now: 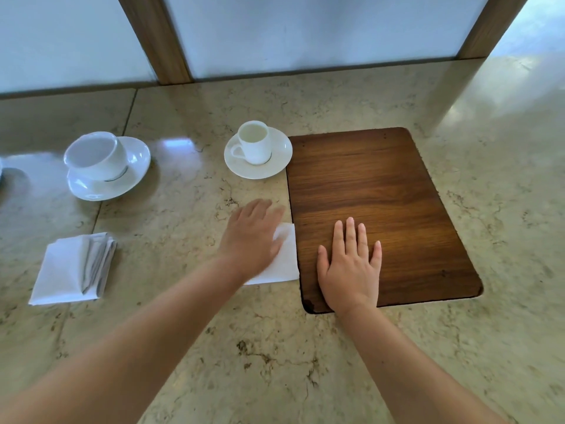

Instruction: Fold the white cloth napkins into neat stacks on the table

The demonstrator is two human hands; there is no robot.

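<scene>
A small folded white napkin (286,261) lies on the marble table (183,301), its right edge against the wooden board (382,191). My left hand (253,237) rests flat on top of this napkin, fingers spread, hiding most of it. My right hand (350,264) lies flat and open on the near part of the wooden board, holding nothing. A stack of folded white napkins (73,269) sits at the left of the table, apart from both hands.
A small white cup on a saucer (258,153) stands just beyond my left hand, touching the board's far left corner. A larger white cup on a saucer (107,165) sits at the far left. Frosted panels with wooden frames (159,41) back the table.
</scene>
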